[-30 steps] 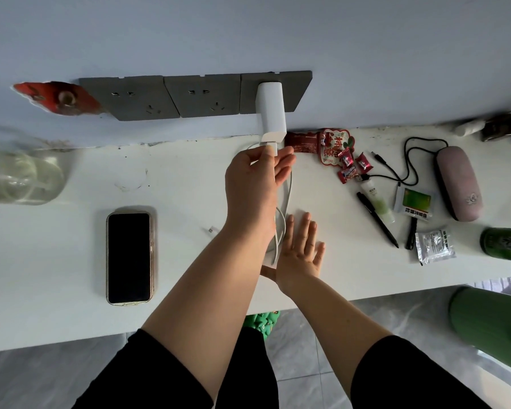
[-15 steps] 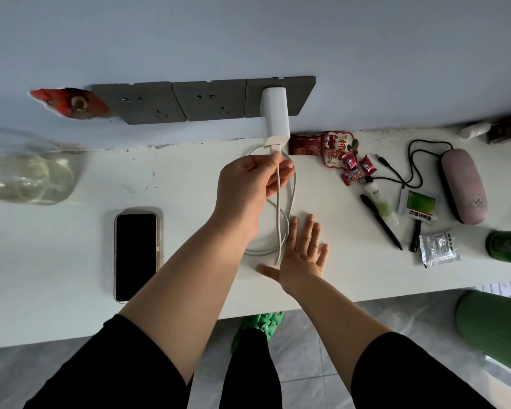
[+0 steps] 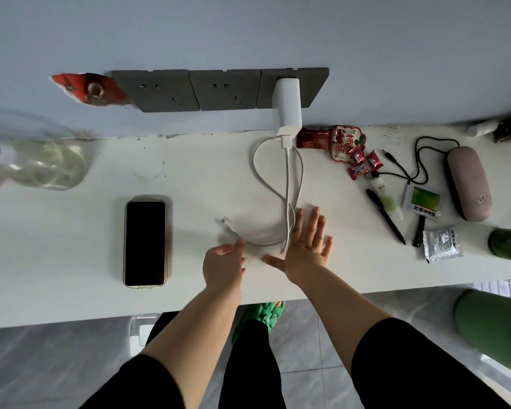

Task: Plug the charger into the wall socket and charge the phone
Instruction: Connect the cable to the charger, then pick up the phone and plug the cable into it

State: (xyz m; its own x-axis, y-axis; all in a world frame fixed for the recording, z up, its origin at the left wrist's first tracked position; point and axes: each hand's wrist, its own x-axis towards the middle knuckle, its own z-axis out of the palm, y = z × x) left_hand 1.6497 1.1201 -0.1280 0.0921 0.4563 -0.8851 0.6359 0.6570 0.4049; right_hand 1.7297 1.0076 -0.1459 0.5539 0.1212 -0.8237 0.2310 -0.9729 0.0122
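Observation:
A white charger (image 3: 288, 109) sits plugged into the rightmost of three grey wall sockets (image 3: 219, 90). Its white cable (image 3: 286, 190) hangs down and loops on the white table (image 3: 71, 255), ending in a free plug (image 3: 226, 222). A phone (image 3: 145, 243) with a dark screen lies face up at the left. My left hand (image 3: 223, 265) hovers just below the cable's free end, fingers apart and blurred, touching or almost touching the cable. My right hand (image 3: 306, 246) lies flat on the table beside the cable loop.
A clear water bottle (image 3: 39, 163) lies at the far left. Right of the charger lie red candy packets (image 3: 347, 146), a black pen (image 3: 385, 215), a black cord (image 3: 416, 160), a pink case (image 3: 468, 184), a foil sachet (image 3: 441, 245) and a green bottle (image 3: 509, 242).
My left hand has let go of the cable near the charger and come down to the table by the cable's free end. The right hand has stayed flat.

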